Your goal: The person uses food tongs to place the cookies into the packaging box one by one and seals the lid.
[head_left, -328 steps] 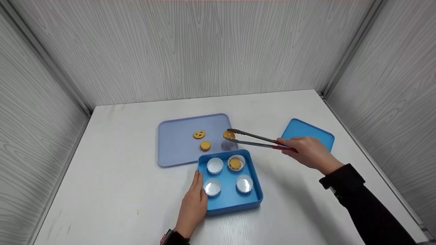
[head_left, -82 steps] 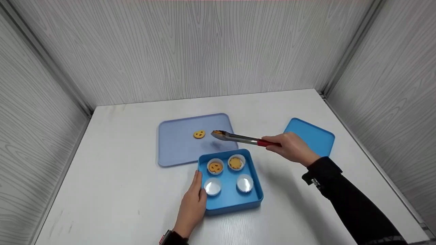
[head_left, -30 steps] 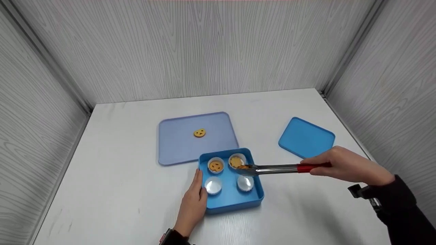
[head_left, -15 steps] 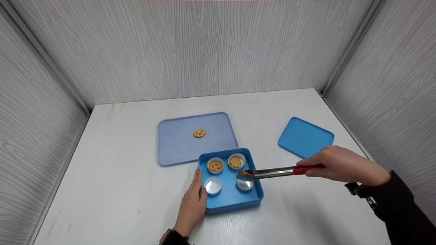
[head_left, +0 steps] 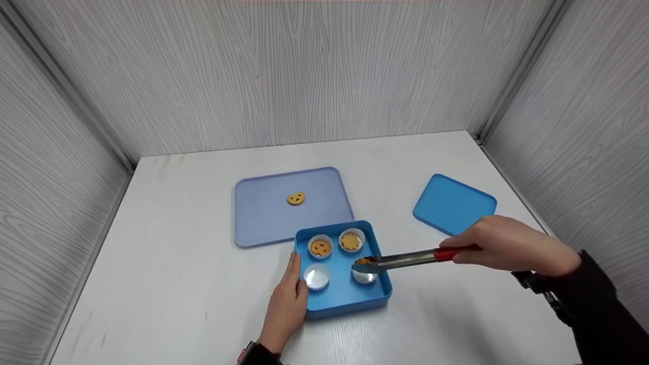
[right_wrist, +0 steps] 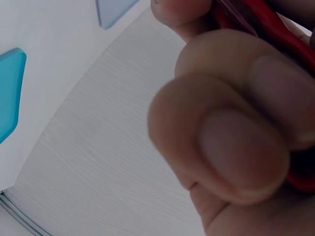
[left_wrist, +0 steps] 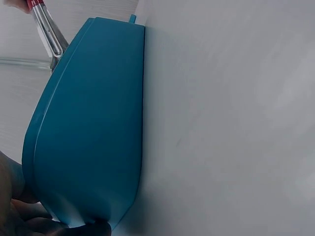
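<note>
My right hand [head_left: 502, 246] grips the red handles of metal tongs [head_left: 405, 259]; its curled fingers [right_wrist: 241, 147] fill the right wrist view. Between the tongs' tips is an orange-brown cookie [head_left: 363, 261], mostly hidden, right over the front right paper cup [head_left: 364, 277] in a blue box [head_left: 337, 303]. The back left cup holds a cookie with holes [head_left: 320, 247]; the back right one holds a flower-shaped cookie [head_left: 350, 242]. The front left cup [head_left: 317, 277] is empty. My left hand [head_left: 285, 306] rests with straight fingers along the box's left wall [left_wrist: 88, 123].
A pale lavender tray [head_left: 263, 218] lies behind the box, its edge close to it, with one cookie with holes [head_left: 296, 198] on it. A flat blue lid or tray [head_left: 451, 205] lies at the right, behind my right hand. White wood-grain walls [head_left: 304, 76] enclose the table.
A cookie with holes went into the back left cup. The tongs took another from the tray, came over the box and dropped lower at the front right cup. My left hand stayed put.
</note>
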A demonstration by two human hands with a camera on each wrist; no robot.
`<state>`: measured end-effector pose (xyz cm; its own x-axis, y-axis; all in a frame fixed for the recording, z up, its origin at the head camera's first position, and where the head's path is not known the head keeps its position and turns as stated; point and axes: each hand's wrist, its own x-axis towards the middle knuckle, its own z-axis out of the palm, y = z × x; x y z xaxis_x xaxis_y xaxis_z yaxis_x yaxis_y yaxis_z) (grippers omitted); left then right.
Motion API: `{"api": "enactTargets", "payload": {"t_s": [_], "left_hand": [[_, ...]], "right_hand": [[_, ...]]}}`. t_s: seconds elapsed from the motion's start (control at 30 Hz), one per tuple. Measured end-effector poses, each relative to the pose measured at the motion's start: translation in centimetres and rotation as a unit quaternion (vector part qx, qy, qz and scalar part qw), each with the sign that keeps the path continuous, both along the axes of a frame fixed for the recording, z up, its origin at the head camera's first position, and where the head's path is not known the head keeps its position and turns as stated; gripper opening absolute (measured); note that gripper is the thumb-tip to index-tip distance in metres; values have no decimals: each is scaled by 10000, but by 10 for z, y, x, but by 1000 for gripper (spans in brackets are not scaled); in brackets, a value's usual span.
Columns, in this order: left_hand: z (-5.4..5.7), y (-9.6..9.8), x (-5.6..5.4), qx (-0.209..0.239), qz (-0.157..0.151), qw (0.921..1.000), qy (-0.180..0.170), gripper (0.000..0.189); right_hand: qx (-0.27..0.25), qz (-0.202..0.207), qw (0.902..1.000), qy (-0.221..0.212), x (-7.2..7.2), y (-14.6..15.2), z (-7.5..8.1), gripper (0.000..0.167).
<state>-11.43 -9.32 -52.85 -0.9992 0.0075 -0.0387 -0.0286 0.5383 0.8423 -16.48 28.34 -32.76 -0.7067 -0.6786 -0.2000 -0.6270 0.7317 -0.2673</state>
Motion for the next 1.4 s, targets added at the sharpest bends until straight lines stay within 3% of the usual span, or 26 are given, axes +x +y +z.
{"api": "enactTargets", "payload": {"t_s": [0.27, 0.63, 1.0, 1.23, 1.4], "left_hand": [[-1, -1, 3, -56, 2, 9995, 298, 56], [0, -1, 2, -27, 3, 9999, 137, 57], [-1, -1, 2, 4, -14, 9999, 169, 57], [-1, -1, 2, -69, -15, 9996, 259, 57], [-1, -1, 2, -65, -13, 9996, 276, 57]], "right_hand": [[-9, 225, 9996, 145, 0, 1, 0, 18], [102, 239, 9986, 455, 4, -3, 4, 10], [29, 146, 9975, 694, 7, 1, 8, 20], [68, 81, 9959, 903, 9, 0, 8, 13], [54, 87, 9967, 804, 8, 0, 8, 11]]}}
